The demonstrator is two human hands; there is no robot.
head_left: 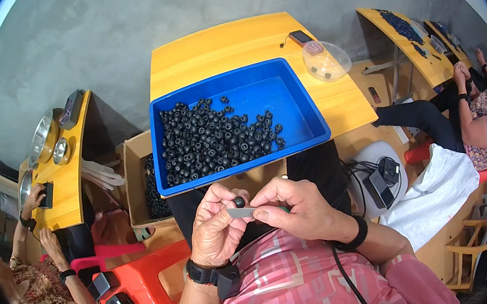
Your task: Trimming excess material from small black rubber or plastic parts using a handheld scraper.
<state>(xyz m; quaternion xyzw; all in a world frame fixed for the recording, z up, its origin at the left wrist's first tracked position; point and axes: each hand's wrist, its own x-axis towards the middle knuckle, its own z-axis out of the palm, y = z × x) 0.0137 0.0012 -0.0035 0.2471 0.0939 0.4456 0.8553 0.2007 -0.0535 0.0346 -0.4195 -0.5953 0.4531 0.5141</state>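
In front of my chest, my left hand [211,227] pinches a small round black part [239,202] between thumb and fingers. My right hand [299,209] grips a small knife by its handle, of which only a bit of green shows. Its flat grey blade [240,212] lies against the left fingers, just below the black part. Both hands are over my lap, close to the near edge of a blue tray [276,96]. Many similar black parts [212,140], some with visible holes, are heaped in the tray's left and middle.
The tray rests on a yellow table [212,46] with a clear plastic bowl [336,61] and a dark device [301,37]. Left stand a carton [136,186] of black parts and a red stool [144,285]. A white sack [433,189] lies right. Other people work at both sides.
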